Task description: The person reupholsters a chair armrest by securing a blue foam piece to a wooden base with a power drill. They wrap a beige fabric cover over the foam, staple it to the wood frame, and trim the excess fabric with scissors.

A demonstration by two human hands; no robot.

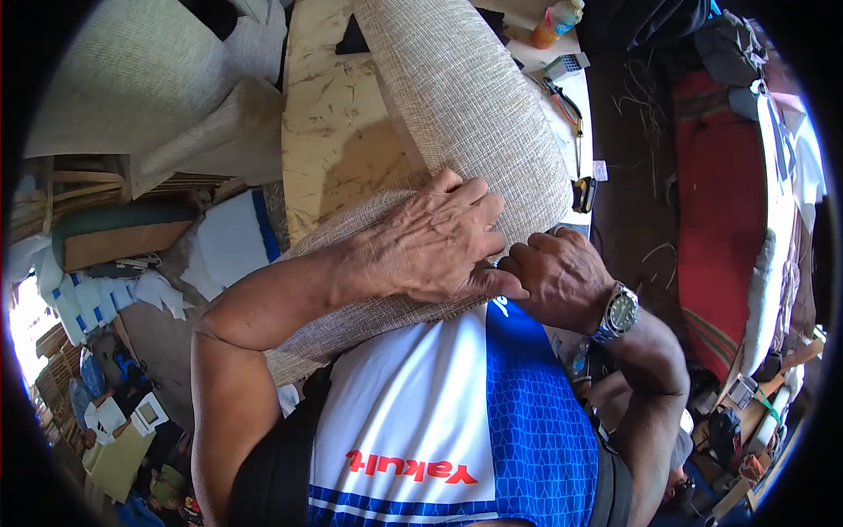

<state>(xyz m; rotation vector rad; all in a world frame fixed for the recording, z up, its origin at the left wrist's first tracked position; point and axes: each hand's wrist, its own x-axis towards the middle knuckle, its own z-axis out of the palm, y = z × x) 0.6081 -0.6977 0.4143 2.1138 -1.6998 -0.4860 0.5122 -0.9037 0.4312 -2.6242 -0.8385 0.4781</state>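
Note:
A long piece covered in beige woven upholstery fabric (pixel 474 97) lies over the table, and its near end rests against my body. My left hand (pixel 435 239) reaches across the near end, its fingers bent and gripping the fabric near the corner. Close beside it, my right hand (pixel 562 270), with a metal watch (pixel 620 313) on the wrist, is curled closed at the same corner of fabric. The two thumbs nearly meet. What lies beneath the fingers is hidden. A loose flap of the fabric (pixel 303 338) hangs below my left forearm.
On the pale worktable (pixel 329 114), pliers (pixel 565 104), a yellow-black tape measure (pixel 584 193) and a bottle of orange liquid (pixel 557 24) are along the right side. More beige upholstered pieces (pixel 140 75) stand to the left. A red padded piece (pixel 720 211) lies at right. People are lower left.

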